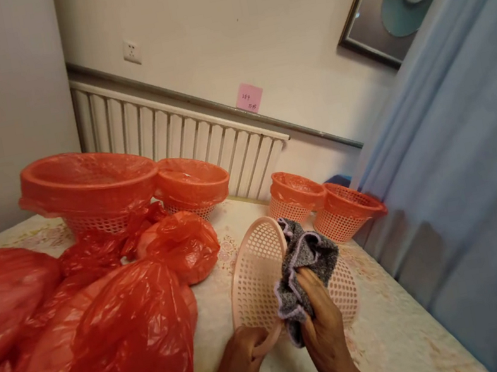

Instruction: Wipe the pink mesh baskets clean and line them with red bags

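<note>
A pale pink perforated plastic basket (pixel 257 274) is tipped on its side above the table, its round opening facing left. My left hand (pixel 239 359) grips its rim at the lower edge, thumb and fingers closed on it. In my right hand (pixel 324 320) is a bunched dark grey cloth (pixel 308 252) with a frilled lilac edge. The cloth lies against the outside of the basket near the rim and hides part of its wall. Some fingers of the right hand are hidden in the folds.
Large filled-looking red plastic bags (pixel 125 336) cover the table's left side. Behind them stand two bag-lined baskets (pixel 93 207); two smaller ones (pixel 295 194) stand at the back right. A radiator (pixel 181 133) lines the wall, and a blue curtain (pixel 462 174) hangs along the right edge.
</note>
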### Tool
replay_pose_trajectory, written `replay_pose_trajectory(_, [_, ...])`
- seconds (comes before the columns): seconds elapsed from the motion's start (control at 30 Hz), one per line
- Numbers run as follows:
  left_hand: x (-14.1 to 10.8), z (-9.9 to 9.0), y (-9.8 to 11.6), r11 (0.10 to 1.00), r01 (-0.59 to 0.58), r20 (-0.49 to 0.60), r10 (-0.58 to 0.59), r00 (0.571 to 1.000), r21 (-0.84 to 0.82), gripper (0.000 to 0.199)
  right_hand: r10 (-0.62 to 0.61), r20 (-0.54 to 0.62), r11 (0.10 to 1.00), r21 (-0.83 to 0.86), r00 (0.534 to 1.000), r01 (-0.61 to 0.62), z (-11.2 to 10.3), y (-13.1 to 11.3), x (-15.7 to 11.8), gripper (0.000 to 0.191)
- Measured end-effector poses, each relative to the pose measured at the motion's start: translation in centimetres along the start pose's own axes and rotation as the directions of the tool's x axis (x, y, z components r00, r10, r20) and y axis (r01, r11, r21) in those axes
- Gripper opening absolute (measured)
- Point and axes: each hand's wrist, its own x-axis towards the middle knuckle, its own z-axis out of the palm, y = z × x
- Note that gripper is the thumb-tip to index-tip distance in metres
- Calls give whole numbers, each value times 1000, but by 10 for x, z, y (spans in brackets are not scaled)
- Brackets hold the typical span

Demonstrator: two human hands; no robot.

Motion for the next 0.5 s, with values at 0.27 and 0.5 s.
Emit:
replay_pose_trajectory(0.27, [7, -1, -11, 996, 48, -17, -47, 999, 77, 25, 40, -45, 995, -90, 998, -44, -5, 70, -4, 49])
replay_pose_trajectory(0.5, [7, 1, -6, 998, -10, 23, 8, 1000, 55, 30, 307, -105, 936, -146, 946, -320, -32, 107, -29, 49])
